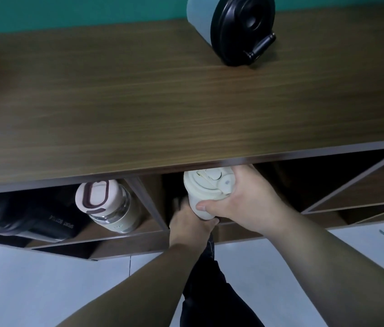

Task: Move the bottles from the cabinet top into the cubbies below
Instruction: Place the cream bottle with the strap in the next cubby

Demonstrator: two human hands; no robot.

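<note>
A cream bottle (204, 188) with a flip lid stands at the mouth of the middle cubby, just under the front edge of the wooden cabinet top (139, 102). My right hand (245, 201) grips its side and lid. My left hand (191, 223) holds it from below, near its base. In the left cubby stand a clear bottle with a pink lid (108, 204) and a black sport bottle (21, 220). A grey bottle with a black lid (231, 27) remains on the cabinet top at the back right.
Empty cubbies (327, 180) open to the right of the middle one. A thin wooden divider (148, 204) separates the left and middle cubbies. Pale floor (44, 279) lies below, and a teal wall (68, 10) rises behind the cabinet.
</note>
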